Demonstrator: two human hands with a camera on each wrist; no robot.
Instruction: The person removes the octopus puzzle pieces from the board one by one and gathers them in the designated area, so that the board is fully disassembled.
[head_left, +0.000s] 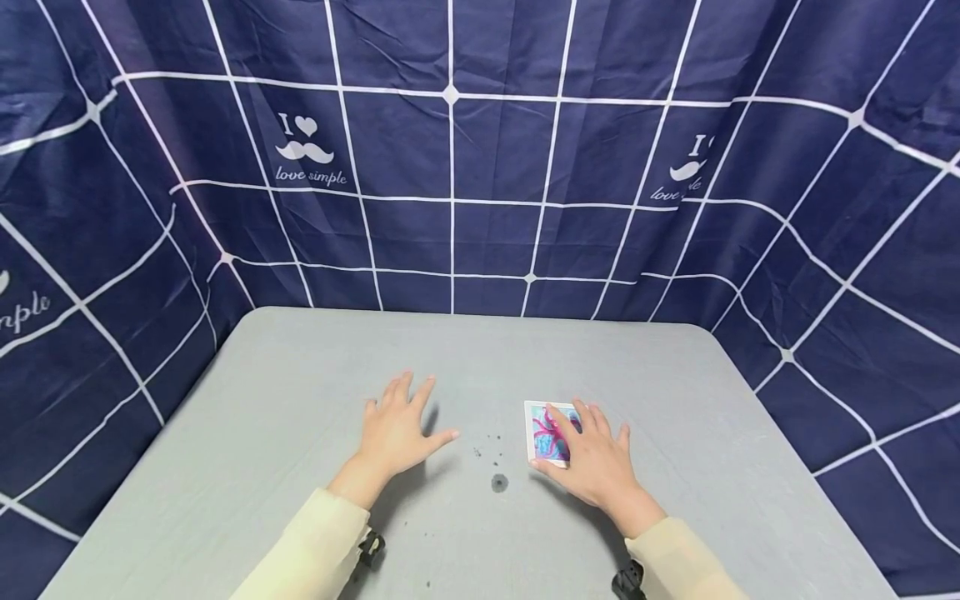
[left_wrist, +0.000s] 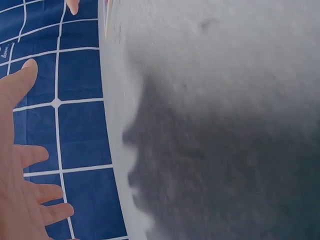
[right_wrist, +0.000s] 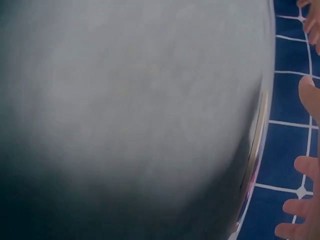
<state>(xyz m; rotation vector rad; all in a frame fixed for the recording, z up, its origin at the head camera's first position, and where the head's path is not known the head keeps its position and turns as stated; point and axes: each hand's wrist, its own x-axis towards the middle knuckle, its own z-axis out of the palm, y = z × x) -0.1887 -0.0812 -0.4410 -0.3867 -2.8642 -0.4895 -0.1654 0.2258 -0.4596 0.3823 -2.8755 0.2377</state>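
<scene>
A flat square piece (head_left: pixel 542 450) with a white border and a pink figure on blue lies on the grey table, right of the middle. My right hand (head_left: pixel 596 467) is spread over its right part, covering some of the picture; in the right wrist view the fingers of that hand (right_wrist: pixel 305 200) stand apart from the piece's thin edge (right_wrist: pixel 256 145). Whether the thumb touches it in the head view, I cannot tell. To the left, my left hand (head_left: pixel 393 433) hangs over the table with fingers spread and holds nothing; its fingers also show in the left wrist view (left_wrist: pixel 30 195).
The grey table (head_left: pixel 337 350) has rounded far corners, with small dark specks and a round dark spot (head_left: pixel 499 482) between the hands. A dark blue curtain (head_left: pixel 487 233) with white grid lines stands behind the table and along both sides.
</scene>
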